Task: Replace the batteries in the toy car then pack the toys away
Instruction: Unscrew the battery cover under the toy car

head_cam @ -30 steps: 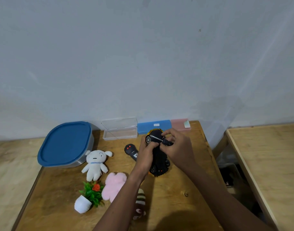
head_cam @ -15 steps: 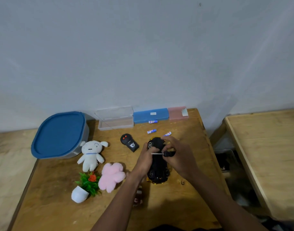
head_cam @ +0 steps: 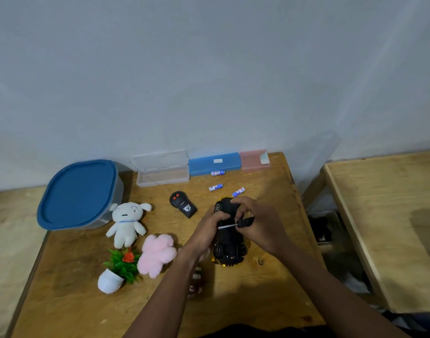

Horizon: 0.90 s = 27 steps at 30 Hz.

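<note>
The toy car [head_cam: 227, 247] lies upside down on the wooden table [head_cam: 233, 301], black underside up. My left hand [head_cam: 210, 228] grips its left side. My right hand [head_cam: 257, 225] holds a small screwdriver [head_cam: 235, 225] with a black handle, its shaft lying across the car's underside. Three blue-and-white batteries [head_cam: 215, 187] lie loose behind the car, one against the blue case. A black remote control [head_cam: 183, 207] sits to the car's left.
A blue-lidded container [head_cam: 79, 193] stands at the back left. Clear, blue [head_cam: 214, 164] and pink cases line the wall. A white plush [head_cam: 127, 223], a pink plush [head_cam: 156, 254] and a small potted plant [head_cam: 118, 269] lie left of my arms. Another wooden surface [head_cam: 392, 228] is at right.
The view tilted down. The car with both hands came nearer to me, uncovering the batteries behind it. The screwdriver now lies flatter across the underside.
</note>
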Tool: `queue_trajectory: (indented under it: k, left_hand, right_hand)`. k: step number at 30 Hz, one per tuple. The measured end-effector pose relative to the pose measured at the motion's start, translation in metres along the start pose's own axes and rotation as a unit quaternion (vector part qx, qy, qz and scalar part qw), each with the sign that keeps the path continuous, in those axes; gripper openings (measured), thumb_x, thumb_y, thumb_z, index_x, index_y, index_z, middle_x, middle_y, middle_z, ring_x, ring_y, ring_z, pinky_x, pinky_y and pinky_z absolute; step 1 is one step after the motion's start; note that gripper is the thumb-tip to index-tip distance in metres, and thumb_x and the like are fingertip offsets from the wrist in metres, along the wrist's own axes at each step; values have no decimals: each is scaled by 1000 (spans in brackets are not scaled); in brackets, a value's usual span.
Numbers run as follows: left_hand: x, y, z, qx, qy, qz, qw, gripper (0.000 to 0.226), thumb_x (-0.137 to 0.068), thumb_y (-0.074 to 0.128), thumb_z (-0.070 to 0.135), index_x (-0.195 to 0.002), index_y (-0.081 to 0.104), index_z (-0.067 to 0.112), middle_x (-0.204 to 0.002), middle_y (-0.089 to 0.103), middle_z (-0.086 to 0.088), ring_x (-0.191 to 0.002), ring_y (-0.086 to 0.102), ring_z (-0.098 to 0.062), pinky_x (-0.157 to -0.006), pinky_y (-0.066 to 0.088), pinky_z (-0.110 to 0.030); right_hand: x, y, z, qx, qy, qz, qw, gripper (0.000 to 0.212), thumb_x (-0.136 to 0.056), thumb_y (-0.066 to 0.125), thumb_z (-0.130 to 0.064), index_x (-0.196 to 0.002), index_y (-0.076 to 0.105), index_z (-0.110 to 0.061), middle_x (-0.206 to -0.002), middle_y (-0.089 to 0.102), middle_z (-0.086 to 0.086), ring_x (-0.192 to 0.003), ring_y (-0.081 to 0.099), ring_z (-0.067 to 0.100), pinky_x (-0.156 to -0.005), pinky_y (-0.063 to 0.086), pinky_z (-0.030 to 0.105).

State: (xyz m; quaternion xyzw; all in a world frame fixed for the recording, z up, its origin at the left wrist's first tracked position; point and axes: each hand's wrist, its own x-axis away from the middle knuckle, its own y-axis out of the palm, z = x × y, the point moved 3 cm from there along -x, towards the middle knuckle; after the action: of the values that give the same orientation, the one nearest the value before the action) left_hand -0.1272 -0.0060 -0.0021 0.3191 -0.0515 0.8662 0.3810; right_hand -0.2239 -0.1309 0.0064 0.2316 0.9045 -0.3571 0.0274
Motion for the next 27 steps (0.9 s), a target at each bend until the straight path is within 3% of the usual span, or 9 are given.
queue_trajectory:
  k: [5, 18, 27]
  left_hand:
    - [0, 0, 3, 37, -2, 6, 999, 32, -95, 53, 13, -127, 57, 11, -99, 68, -13, -81, 68, -23, -68, 56, -33]
    - [0, -1, 7, 53, 22, -5, 998, 33, -97, 53, 15, -129, 58, 15, -105, 68, -16, -91, 67, -29, -79, 54, -40]
    - [-3, 0, 7, 27, 40, -3, 999, 34, -94, 55, 11, -127, 55, 12, -104, 65, -18, -90, 66, -31, -80, 54, -44]
  right_hand:
    - [-4, -4, -1, -9, -12, -2, 1000, 66, -70, 80, -14, -128, 53, -30, -85, 69, -16, -82, 65, 1, -75, 53, 22]
    - [-8, -13, -8, 15, -28, 17, 999, 68, -74, 83, -13, -129, 49, -35, -93, 76, -11, -87, 71, 7, -81, 58, 35]
    - [-14, -16, -11, -22, 1, -27, 999, 75, -74, 80, -14, -133, 46, -43, -82, 71, -16, -78, 65, 2, -77, 53, 27]
